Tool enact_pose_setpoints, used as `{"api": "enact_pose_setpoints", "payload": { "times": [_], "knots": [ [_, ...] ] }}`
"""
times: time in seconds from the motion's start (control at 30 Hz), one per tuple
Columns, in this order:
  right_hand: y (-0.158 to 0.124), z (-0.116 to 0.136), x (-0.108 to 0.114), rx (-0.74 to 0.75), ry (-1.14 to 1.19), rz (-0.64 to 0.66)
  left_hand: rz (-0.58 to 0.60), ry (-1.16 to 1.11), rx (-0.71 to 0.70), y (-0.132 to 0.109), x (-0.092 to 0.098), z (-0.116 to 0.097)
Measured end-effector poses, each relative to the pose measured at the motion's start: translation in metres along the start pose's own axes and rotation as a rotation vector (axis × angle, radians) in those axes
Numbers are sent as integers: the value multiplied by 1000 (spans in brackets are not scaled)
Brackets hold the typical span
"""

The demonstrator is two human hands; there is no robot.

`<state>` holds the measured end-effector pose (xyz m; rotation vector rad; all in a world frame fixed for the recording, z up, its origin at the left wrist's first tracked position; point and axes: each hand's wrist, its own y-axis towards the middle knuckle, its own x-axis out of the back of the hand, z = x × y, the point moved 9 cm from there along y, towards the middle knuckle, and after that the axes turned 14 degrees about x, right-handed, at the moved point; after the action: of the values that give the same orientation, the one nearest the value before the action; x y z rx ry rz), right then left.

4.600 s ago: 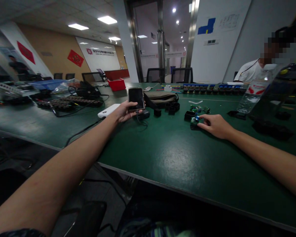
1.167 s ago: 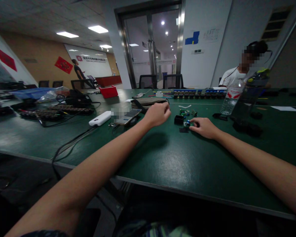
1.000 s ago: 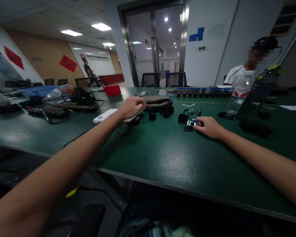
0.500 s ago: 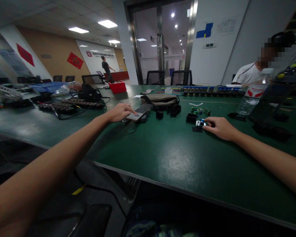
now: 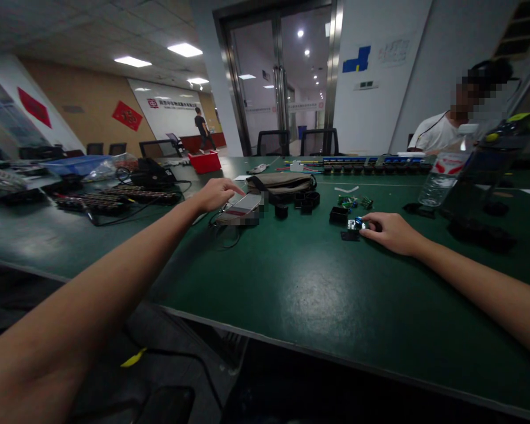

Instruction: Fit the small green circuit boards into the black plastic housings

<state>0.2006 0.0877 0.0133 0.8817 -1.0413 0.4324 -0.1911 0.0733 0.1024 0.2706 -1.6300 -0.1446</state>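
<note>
My left hand (image 5: 216,194) hovers at the upper left edge of a phone (image 5: 242,205), index finger stretched out and nothing held. The phone rests tilted, its screen facing me, on dark items with a thin cable; part of it is blurred out. My right hand (image 5: 391,231) lies on the green table, thumb and fingers pinched on a small blue-and-silver electronic part (image 5: 357,223). Beneath that part is a flat black piece (image 5: 350,236). Just behind sit an open black box (image 5: 339,214) and green circuit boards (image 5: 348,202).
A grey-brown bag (image 5: 282,183) and small black housings (image 5: 307,202) lie mid-table. A water bottle (image 5: 444,168) stands at right, near a seated person (image 5: 437,132). Black strip modules (image 5: 101,200), a blue tray (image 5: 77,164) and a red bin (image 5: 204,162) occupy the left.
My left index finger has lifted off the phone screen and drawn back to its upper edge. My right hand stays on the small part. The person in the background has walked right.
</note>
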Motion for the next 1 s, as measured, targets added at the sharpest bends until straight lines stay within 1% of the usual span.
{"api": "enact_pose_setpoints", "payload": {
  "times": [0.27,0.47,0.83,1.0],
  "knots": [
    [0,2,0,-37,7,27,26,-15,9,18,-13,10],
    [0,3,0,-36,14,22,98,-11,11,21,-24,13],
    [0,3,0,-27,3,23,99,-38,-45,22,-25,10],
    [-1,3,0,-36,12,20,96,-43,-72,21,-25,4]
  ]
}}
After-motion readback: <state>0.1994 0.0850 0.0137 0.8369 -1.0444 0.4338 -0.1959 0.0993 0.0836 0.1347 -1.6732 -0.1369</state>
